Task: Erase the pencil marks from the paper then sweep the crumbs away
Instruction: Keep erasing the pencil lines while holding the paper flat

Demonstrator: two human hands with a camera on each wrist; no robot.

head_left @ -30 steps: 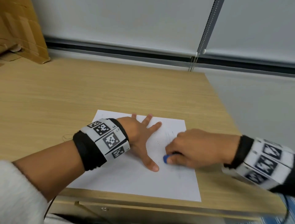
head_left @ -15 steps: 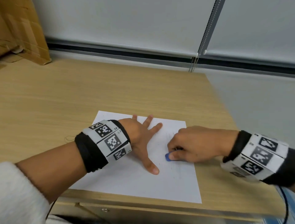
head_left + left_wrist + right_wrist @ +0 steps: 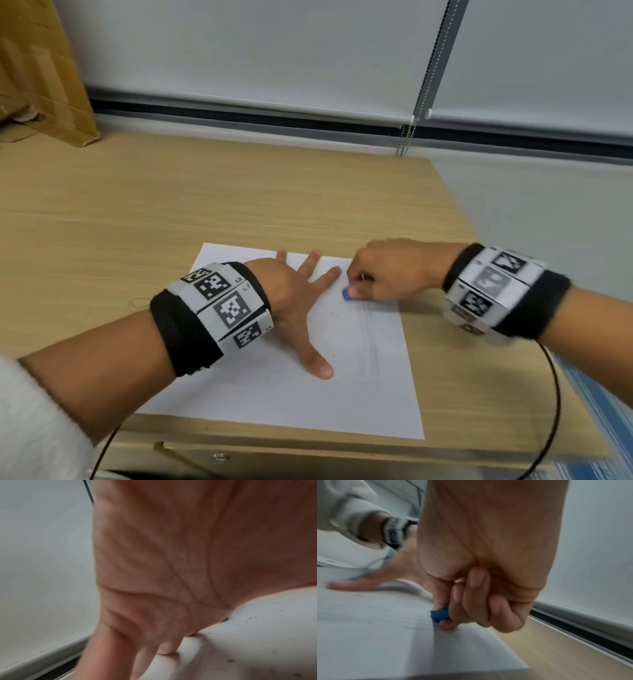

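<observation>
Two hands meet on the paper: left hand flat, fingers spread; right hand pinching a blue eraser.

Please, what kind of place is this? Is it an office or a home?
Probably an office or study room, though I cannot be sure. A plain wooden desk stands against a window with roller blinds and a bead chain, and a cardboard box sits at the back left.
</observation>
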